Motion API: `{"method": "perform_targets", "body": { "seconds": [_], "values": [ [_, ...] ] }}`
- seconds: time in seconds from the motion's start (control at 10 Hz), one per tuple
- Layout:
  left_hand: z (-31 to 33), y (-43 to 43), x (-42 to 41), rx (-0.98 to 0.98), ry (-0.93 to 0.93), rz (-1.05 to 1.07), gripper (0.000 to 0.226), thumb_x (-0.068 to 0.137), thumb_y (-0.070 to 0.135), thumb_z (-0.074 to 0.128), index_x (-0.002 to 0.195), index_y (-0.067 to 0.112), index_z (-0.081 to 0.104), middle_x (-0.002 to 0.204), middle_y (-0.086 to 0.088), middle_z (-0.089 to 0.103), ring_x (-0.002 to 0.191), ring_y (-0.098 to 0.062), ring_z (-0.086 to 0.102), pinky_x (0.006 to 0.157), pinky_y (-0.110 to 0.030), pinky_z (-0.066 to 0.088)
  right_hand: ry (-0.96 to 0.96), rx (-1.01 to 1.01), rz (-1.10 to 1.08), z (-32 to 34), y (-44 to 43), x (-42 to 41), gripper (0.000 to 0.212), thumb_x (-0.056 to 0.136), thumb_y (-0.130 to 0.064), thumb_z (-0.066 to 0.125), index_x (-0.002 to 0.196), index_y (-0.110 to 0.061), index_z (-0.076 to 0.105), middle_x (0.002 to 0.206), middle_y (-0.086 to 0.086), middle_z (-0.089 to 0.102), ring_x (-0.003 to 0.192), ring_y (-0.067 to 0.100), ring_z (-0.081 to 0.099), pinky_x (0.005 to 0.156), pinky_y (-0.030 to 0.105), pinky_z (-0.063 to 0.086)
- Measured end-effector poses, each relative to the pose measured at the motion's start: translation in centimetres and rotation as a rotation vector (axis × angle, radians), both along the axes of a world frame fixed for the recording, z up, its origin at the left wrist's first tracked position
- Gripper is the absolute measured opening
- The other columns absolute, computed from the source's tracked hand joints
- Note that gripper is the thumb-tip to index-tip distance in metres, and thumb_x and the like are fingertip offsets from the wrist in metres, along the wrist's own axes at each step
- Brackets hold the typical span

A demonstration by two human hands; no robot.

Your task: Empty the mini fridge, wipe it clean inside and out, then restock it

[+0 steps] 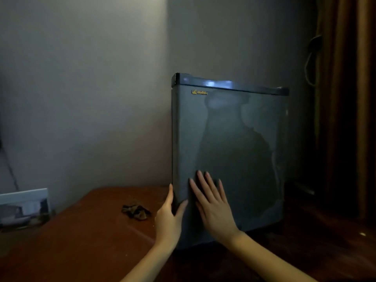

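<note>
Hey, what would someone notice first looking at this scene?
The grey mini fridge dominates, standing shut on the reddish wooden table. At its lower left, the left hand pinches the door edge while the right hand lies flat on the door. A crumpled cloth lies left of it.

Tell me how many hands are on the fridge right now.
2. The left hand grips the left edge of the fridge door, low down; the right hand lies flat on the door front beside it.
</note>
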State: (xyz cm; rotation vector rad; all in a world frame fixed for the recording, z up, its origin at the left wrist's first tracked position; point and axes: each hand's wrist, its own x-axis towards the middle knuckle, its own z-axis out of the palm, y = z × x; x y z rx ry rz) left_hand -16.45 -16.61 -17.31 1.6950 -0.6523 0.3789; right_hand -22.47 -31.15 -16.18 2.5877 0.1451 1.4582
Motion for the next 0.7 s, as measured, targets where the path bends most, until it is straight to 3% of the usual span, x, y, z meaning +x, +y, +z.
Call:
{"method": "perform_targets", "body": {
  "seconds": [0.1,0.2,0.3,0.4,0.5,0.6,0.7],
  "values": [
    [0.4,-1.0,3.2,0.111,0.019,-0.008,0.070,0.096,0.039,0.049,0.152,0.031,0.007,0.144,0.002,0.048,0.125,-0.016,0.053,0.100,-0.036,0.047,0.015,0.035,-0.046,-0.6,-0.1,3.8,0.063,0.097,-0.029,0.038,0.155,-0.021,0.012,0.162,0.004,0.005,0.149,0.026,0.005,0.117,0.049,0.010],
    [0.8,-1.8,5.7,0.145,0.033,-0.019,0.066,0.101,0.029,0.043,0.153,0.027,0.003,0.147,0.002,0.043,0.131,-0.018,0.046,0.103,-0.024,0.037,0.045,0.071,-0.106,-0.8,-0.3,7.0,0.062,0.098,-0.032,0.032,0.155,-0.021,0.011,0.162,0.005,0.005,0.149,0.026,0.004,0.117,0.048,0.008],
    [1.0,-2.3,7.8,0.178,0.073,-0.044,0.061,0.103,0.022,0.040,0.153,0.025,0.006,0.147,-0.002,0.043,0.131,-0.021,0.046,0.098,-0.023,0.038,0.082,0.101,-0.205,-0.2,-0.4,9.4,0.065,0.094,-0.033,0.028,0.155,-0.023,0.007,0.162,0.004,-0.001,0.149,0.023,-0.001,0.117,0.046,-0.001],
    [0.6,-2.2,9.3,0.223,0.098,-0.068,0.059,0.103,0.012,0.038,0.153,0.026,0.009,0.146,0.000,0.043,0.128,-0.023,0.049,0.095,-0.024,0.040,0.179,0.105,-0.226,0.2,-0.8,10.5,0.074,0.095,-0.032,0.034,0.150,-0.029,-0.015,0.155,-0.004,-0.032,0.143,0.017,-0.028,0.113,0.043,-0.023],
    [0.6,-1.3,9.9,0.292,0.088,-0.139,0.064,0.102,0.006,0.040,0.153,0.028,0.010,0.145,0.015,0.033,0.134,-0.010,0.038,0.098,-0.018,0.037,0.141,0.103,-0.250,0.3,-0.7,10.2,0.083,0.090,-0.030,0.053,0.153,-0.024,-0.002,0.161,0.001,-0.012,0.147,0.021,-0.016,0.115,0.044,-0.017],
    [0.6,0.4,9.7,0.415,0.061,-0.200,0.064,0.100,0.006,0.043,0.153,0.026,0.014,0.149,0.015,0.029,0.133,0.000,0.028,0.097,-0.011,0.031,0.046,0.124,-0.140,0.1,-0.6,9.3,0.074,0.086,-0.020,0.057,0.152,-0.018,0.023,0.161,0.004,0.015,0.149,0.021,0.006,0.118,0.045,-0.004],
    [-0.4,2.5,9.0,0.453,0.047,-0.141,0.059,0.099,0.010,0.048,0.152,0.023,0.024,0.150,0.008,0.034,0.140,-0.010,0.029,0.103,-0.015,0.027,0.043,0.191,0.111,-0.7,1.1,8.2,0.055,0.090,-0.019,0.043,0.145,-0.017,0.041,0.149,0.002,0.043,0.138,0.019,0.038,0.117,0.042,0.023]
  ]
}}
